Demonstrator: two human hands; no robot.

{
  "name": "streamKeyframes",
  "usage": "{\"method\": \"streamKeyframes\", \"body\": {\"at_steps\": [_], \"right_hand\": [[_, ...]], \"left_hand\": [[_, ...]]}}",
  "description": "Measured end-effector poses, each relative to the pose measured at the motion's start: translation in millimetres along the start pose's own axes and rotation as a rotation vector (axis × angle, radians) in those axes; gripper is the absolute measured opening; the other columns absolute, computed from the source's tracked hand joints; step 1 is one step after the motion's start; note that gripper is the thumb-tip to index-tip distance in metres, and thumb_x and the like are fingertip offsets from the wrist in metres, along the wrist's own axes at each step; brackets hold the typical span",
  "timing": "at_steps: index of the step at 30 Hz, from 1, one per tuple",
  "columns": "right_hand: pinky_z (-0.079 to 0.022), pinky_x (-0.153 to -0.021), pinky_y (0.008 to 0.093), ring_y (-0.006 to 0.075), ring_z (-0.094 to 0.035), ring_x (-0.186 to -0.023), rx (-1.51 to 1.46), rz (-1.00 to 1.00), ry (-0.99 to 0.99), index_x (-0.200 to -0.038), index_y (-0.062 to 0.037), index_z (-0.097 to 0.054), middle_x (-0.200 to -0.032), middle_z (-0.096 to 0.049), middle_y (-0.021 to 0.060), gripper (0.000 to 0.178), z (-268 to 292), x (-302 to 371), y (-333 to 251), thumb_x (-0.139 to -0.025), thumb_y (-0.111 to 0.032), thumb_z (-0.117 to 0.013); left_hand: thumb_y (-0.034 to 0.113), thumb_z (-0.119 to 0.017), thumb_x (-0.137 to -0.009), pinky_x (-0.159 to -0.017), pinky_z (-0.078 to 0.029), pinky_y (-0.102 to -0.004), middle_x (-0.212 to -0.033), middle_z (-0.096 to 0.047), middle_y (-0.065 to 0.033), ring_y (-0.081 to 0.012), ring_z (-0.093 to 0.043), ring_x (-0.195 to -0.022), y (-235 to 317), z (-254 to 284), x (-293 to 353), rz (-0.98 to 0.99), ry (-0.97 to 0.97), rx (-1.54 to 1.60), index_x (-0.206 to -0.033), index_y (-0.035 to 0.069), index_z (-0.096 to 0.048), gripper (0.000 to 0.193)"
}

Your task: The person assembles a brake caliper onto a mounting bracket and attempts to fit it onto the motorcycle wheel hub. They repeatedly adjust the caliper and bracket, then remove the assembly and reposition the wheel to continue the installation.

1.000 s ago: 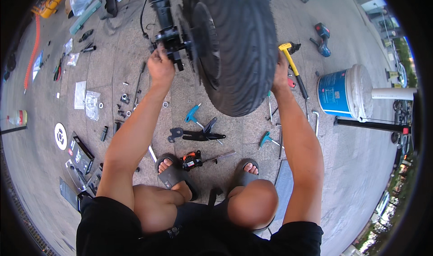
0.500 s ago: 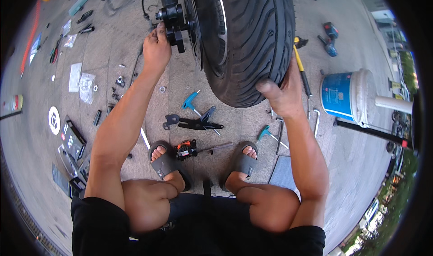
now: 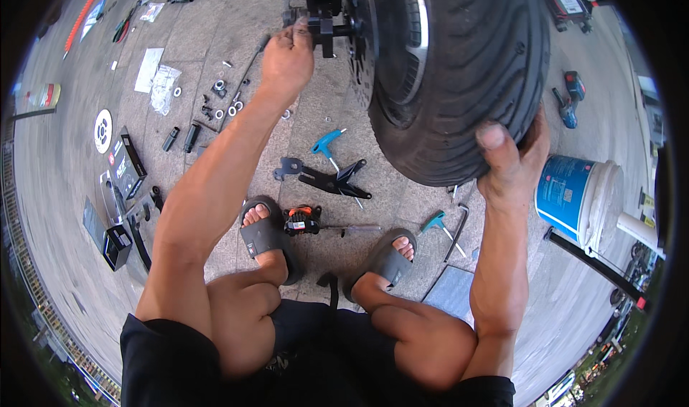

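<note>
A black treaded tyre (image 3: 459, 84) on a wheel with a brake disc (image 3: 363, 62) fills the upper middle. My right hand (image 3: 511, 166) grips the tyre's lower right side, thumb on the tread and fingers partly hidden behind it. At the wheel's left, my left hand (image 3: 287, 61) is closed, its fingertips pinched at the black fork-end hardware (image 3: 324, 26) by the axle. Whatever small part lies between those fingers is hidden. On the paving below the wheel lie a black metal bracket (image 3: 334, 183) and a blue T-handle hex key (image 3: 327, 143).
Near my feet are an orange-and-black brake caliper-like part (image 3: 302, 220), a screwdriver (image 3: 359, 228) and a green T-handle key (image 3: 433, 221). To the right stand a blue-and-white bucket (image 3: 570, 195) and a cordless drill (image 3: 569, 100). Small washers (image 3: 233, 110) and boxes (image 3: 128, 163) lie left.
The wheel has swung to the right with my right hand still on the tyre, covering the yellow hammer. My left hand stays at the axle hardware. The whole view has shifted and tilted.
</note>
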State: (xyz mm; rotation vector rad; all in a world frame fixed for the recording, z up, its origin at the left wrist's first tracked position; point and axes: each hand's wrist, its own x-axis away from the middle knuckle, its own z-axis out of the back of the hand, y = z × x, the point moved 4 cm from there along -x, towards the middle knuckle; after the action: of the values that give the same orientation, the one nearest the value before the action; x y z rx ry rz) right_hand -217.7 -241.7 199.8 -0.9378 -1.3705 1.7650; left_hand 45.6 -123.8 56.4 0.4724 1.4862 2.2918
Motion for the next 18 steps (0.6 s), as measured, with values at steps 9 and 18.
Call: {"method": "streamKeyframes", "body": {"at_steps": [9,18], "right_hand": [[-0.044,-0.090,0.0318,0.0222,-0.059,-0.100,0.026,-0.048,0.009,-0.123,0.0095,-0.048,-0.110,-0.060,0.0147,0.108,14.4,-6.6,-1.8,-0.048,-0.059,-0.085],[-0.046,-0.089,0.0333,0.0245,-0.061,-0.099,0.056,-0.014,-0.019,-0.124,0.0102,-0.047,-0.109,-0.060,0.0171,0.110,17.6,-12.0,-3.2,-0.049,-0.060,-0.085]], "left_hand": [[0.030,-0.043,-0.098,-0.059,-0.043,-0.0339,-0.067,-0.057,-0.0115,-0.0224,-0.054,-0.064,9.6,1.4,19.6,-0.069,-0.052,-0.069,-0.084,-0.002,-0.059,0.039],[0.032,-0.043,-0.096,-0.071,-0.047,-0.0452,-0.078,-0.062,-0.0254,-0.0432,-0.061,-0.078,24.2,5.1,24.9,-0.089,-0.053,-0.206,-0.088,-0.004,-0.061,0.041]]}}
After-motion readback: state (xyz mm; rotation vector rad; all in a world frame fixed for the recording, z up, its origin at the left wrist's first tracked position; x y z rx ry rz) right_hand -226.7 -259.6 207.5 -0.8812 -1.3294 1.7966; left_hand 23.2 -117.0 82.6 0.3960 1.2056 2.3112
